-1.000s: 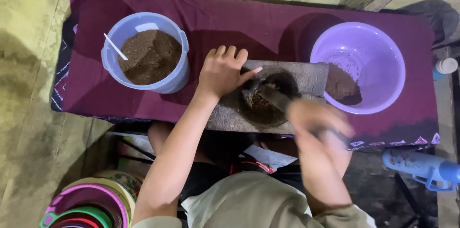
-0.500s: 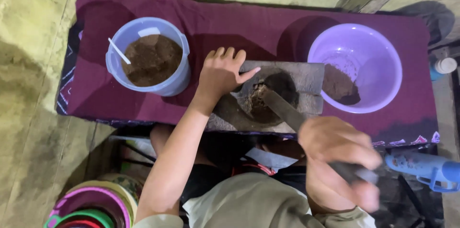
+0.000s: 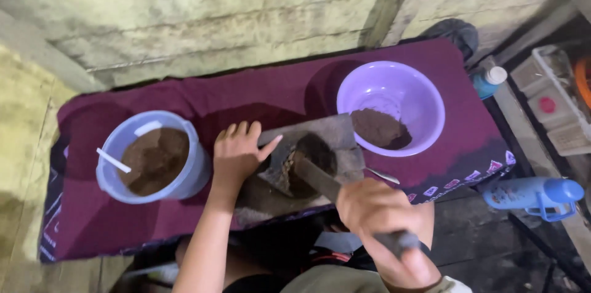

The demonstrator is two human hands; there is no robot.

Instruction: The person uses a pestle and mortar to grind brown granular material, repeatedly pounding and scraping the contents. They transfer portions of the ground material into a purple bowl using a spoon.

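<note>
A grey stone mortar block (image 3: 335, 136) lies on a maroon cloth (image 3: 246, 102), with a round hollow (image 3: 314, 157) holding dark brown material. My left hand (image 3: 237, 154) rests flat on the block's left end, fingers spread. My right hand (image 3: 385, 219) is closed around the handle of a long dark pestle (image 3: 320, 182), whose tip sits in the hollow. A blue bucket (image 3: 184, 179) of brown powder with a white spoon (image 3: 112, 160) stands to the left. A purple bowl (image 3: 394, 93) with a heap of brown powder stands to the right.
A blue bottle (image 3: 532, 194) lies at the right, below the cloth's edge. Another bottle with a white cap (image 3: 489, 80) stands beyond the bowl. A white crate (image 3: 557, 99) sits far right. A concrete wall (image 3: 246, 16) runs behind the cloth.
The camera view has shifted, so the cloth now sits lower and tilted. My right hand stays pulled back on the pestle handle with its tip in the hollow. My left hand keeps pressing the block.
</note>
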